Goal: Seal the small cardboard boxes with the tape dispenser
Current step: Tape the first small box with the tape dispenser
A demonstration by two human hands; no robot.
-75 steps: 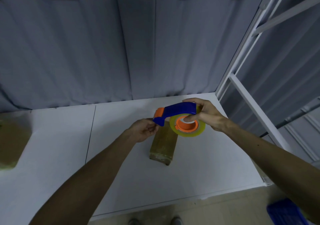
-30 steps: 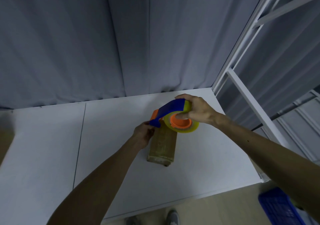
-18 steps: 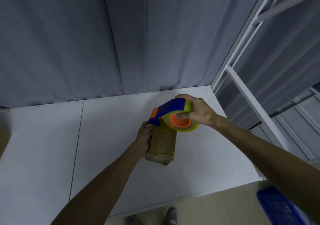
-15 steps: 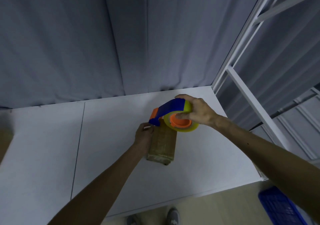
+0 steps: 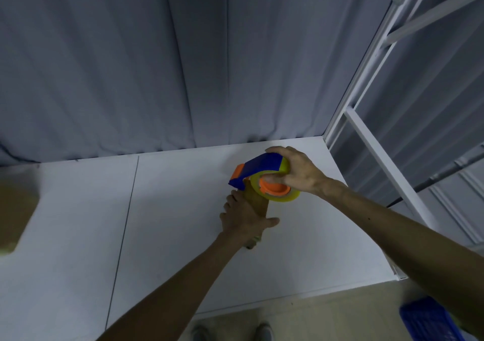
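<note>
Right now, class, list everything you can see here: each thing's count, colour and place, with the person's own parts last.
dispenser: one, blue and orange, yellow roll, over box's far end
box: one, brown, mid-table
second box: one, brown, blurred, table's left edge
table: one, white, centre
curtain: one, grey, behind table
frame: one, white, right
crate: one, blue, floor, bottom right
shoes: two, greyish, bottom edge
left hand: rests on box
right hand: grips dispenser
</note>
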